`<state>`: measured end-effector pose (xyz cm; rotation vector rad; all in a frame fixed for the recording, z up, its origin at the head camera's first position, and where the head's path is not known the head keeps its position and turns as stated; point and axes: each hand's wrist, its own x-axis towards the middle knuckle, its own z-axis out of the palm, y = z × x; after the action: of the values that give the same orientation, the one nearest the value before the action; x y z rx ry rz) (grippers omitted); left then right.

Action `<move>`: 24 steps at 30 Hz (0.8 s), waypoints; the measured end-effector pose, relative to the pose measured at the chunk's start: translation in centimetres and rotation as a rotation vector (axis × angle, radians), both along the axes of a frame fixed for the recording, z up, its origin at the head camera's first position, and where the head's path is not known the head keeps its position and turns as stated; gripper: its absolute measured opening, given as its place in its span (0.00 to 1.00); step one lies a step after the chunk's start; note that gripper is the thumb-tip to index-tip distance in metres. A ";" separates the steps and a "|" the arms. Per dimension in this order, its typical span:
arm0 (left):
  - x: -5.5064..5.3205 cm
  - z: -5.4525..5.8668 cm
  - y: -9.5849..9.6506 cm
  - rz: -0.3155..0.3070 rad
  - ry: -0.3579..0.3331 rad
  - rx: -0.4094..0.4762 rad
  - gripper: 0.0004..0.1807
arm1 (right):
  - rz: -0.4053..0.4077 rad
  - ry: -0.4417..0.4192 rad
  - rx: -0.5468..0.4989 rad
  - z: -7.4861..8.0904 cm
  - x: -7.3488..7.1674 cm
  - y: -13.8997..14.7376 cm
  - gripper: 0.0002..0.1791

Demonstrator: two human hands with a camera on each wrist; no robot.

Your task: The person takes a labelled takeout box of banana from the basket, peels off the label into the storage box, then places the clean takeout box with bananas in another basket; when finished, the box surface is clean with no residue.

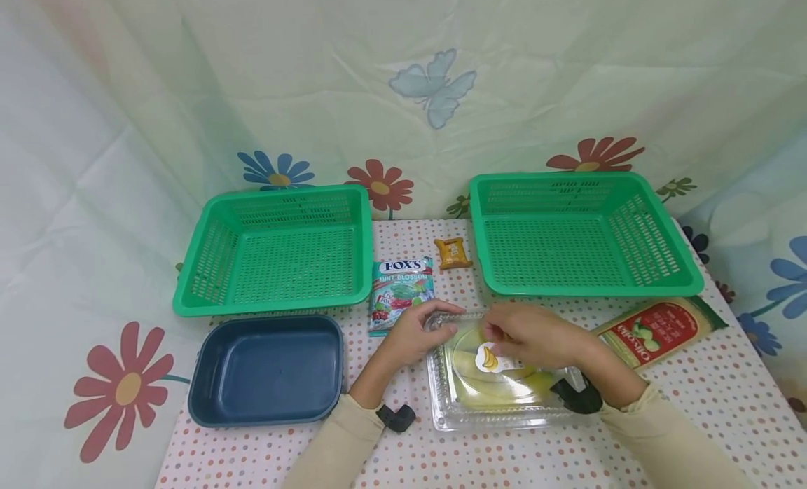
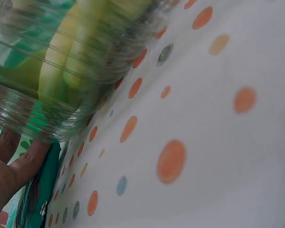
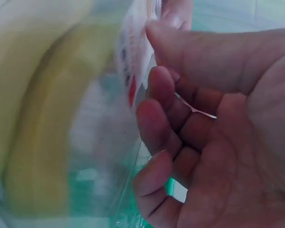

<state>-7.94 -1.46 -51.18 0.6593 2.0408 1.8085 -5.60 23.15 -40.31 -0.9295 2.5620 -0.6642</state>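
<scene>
A clear plastic clamshell box [image 1: 441, 398] with yellow-green bananas [image 2: 61, 61] inside sits on the table, a round banana sticker [image 1: 487, 358] on its lid. My left hand [image 1: 417, 333] holds the box's far left corner, thumb over the lid's edge and fingers along the far side. Above the lid, my right hand [image 1: 536, 333] has curled fingers, and its thumb and index finger pinch at the sticker's edge. In the right wrist view, the thumb tip meets the sticker's [image 3: 133, 54] upper edge while the other fingers bend in close to the lid.
Two green baskets [image 1: 271, 308] [image 1: 586, 290] stand at the back. A dark blue tub [image 1: 265, 370] is at left. Beyond the box lie a Fox's candy bag [image 1: 401, 286] and a small golden packet [image 1: 452, 253]. An Olivoila pouch [image 1: 658, 331] lies beside my right forearm.
</scene>
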 end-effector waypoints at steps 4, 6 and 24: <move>-0.1 0.1 -0.1 -0.007 -0.006 0.001 0.15 | -0.071 -0.056 0.033 0.1 -0.2 -0.2 0.09; -0.1 0.1 -0.2 -0.007 -0.004 0.003 0.16 | -0.089 -0.051 0.051 0.1 -0.3 -0.5 0.08; -0.1 0.2 -0.2 -0.008 -0.032 0.042 0.16 | 0.105 -0.063 -0.085 0.1 -0.8 0.6 0.09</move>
<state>-8.06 -1.62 -50.95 0.6456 1.9813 1.8503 -6.44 23.78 -40.21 -1.0456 2.4278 -0.7637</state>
